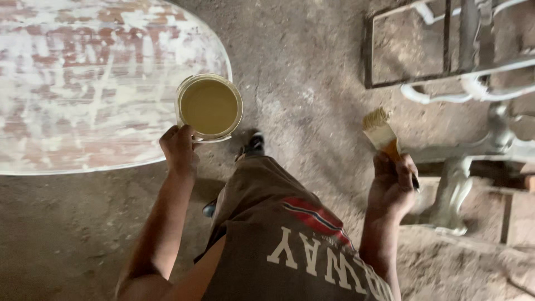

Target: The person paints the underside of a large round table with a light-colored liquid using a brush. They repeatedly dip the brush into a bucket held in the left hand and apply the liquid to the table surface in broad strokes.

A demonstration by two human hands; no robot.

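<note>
Left hand (178, 149) gripping a paint can (209, 107) of yellowish paint at the edge of the whitewashed oval tabletop (83, 83); right hand (393, 184) clenched around a paintbrush (381, 132), well right of the tabletop, bristles up

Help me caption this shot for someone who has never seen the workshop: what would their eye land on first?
Most likely the open can of tan paint, held by the left hand at the edge of a rounded tabletop patchily coated white over reddish wood. Next, the paintbrush with pale bristles, raised in the right hand on the right. Behind it stands an ornate white-painted metal frame on the dusty floor.
</note>
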